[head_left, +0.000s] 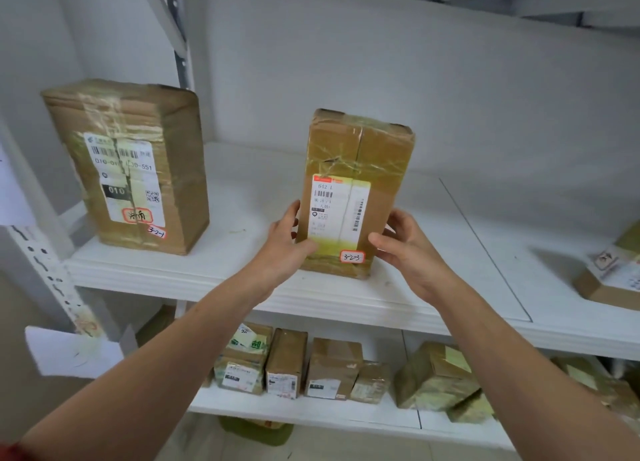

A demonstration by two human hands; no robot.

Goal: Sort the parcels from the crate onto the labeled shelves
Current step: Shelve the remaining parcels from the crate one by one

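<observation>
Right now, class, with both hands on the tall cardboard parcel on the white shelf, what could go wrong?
The tall brown cardboard parcel stands on its narrow end near the white shelf's front edge; it may topple forward once the left hand and right hand release it. Its red-bordered sticker lies by the right thumb and might get smudged.

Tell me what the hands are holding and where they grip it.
Both hold the upright parcel standing on the shelf: the left hand grips its lower left edge, the right hand its lower right edge.
</observation>
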